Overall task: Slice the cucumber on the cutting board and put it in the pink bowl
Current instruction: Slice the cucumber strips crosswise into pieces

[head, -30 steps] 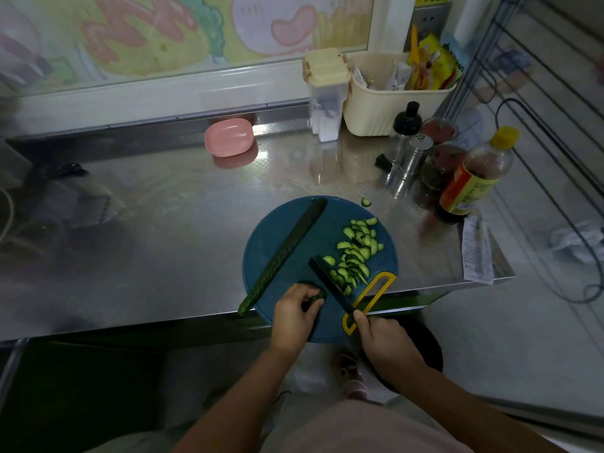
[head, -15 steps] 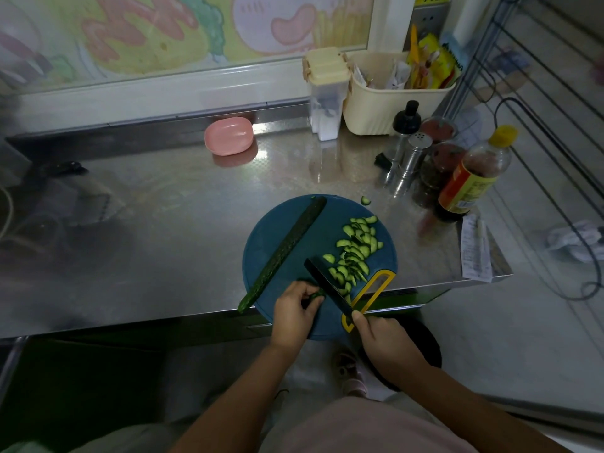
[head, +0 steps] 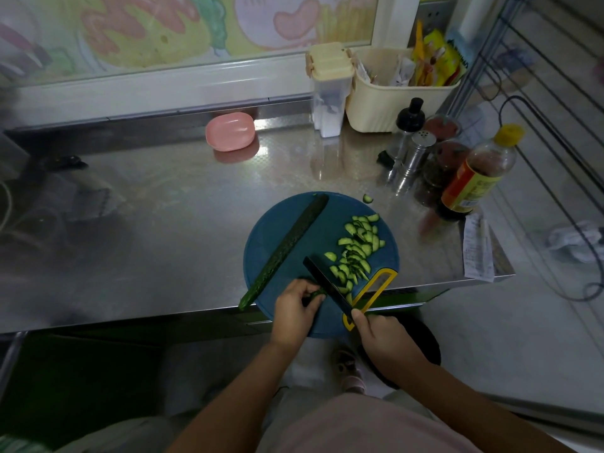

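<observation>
The left hand (head: 295, 308) pinches a tiny cucumber end (head: 315, 293); the right hand (head: 380, 338) grips the knife (head: 327, 284) — it looks close and could nick fingers (head: 302, 287).

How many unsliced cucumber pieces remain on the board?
2: the long cucumber half lying left on the cutting board, and a short stub in the left hand by the knife.

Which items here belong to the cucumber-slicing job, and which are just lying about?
In use: left hand gripping cucumber stub, right hand gripping knife, slices, long cucumber piece, cutting board, pink bowl.
Lying about: sauce bottle, shaker, cream basket, receipt.
</observation>
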A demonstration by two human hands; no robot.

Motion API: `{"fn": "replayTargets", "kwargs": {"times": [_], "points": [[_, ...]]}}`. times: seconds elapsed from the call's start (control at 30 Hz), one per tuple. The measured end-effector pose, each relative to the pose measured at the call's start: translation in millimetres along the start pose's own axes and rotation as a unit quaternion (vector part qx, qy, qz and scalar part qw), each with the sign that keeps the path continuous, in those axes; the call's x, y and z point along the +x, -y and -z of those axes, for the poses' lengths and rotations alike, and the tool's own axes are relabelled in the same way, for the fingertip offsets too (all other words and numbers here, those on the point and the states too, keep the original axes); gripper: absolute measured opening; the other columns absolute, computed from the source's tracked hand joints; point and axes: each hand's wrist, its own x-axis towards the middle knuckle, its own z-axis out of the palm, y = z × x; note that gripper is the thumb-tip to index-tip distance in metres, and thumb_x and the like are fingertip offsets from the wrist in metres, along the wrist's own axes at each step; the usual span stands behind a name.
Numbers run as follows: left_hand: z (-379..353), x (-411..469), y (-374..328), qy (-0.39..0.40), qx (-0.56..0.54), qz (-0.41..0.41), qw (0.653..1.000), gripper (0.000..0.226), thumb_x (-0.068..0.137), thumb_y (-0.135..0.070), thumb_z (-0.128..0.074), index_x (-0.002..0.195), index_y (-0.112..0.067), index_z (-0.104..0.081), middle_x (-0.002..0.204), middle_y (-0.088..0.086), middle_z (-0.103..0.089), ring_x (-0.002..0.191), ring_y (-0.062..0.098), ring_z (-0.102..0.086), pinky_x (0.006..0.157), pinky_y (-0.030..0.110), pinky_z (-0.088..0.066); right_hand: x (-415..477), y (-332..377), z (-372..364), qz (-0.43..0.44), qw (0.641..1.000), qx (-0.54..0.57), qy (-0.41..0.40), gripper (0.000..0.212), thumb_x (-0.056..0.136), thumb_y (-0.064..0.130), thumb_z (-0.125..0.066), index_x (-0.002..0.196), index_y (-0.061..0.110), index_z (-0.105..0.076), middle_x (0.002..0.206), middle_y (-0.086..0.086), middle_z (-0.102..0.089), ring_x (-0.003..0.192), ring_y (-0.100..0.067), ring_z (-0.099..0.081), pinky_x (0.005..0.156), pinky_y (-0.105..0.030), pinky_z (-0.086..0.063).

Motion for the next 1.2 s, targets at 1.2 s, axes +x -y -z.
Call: {"fn": "replayTargets", "kwargs": {"times": [1.2], "points": [[1.1, 1.3, -2.0, 0.01, -0.006, 0.026, 1.0, 0.014, 0.074, -0.007, -0.077, 0.077, -0.006, -0.064, 0.076, -0.016, -0.052, 0.08, -0.01, -0.055, 0.067, 0.004, -0.04, 5.9, 8.6, 8.4, -0.022, 0.996, 0.055, 0.069, 0.091, 0.09, 0.062, 0.01, 0.083, 0.007, -0.062, 0.068, -0.011, -0.057, 0.062, -0.028, -0.055, 0.057, -0.039, -0.042]]}}
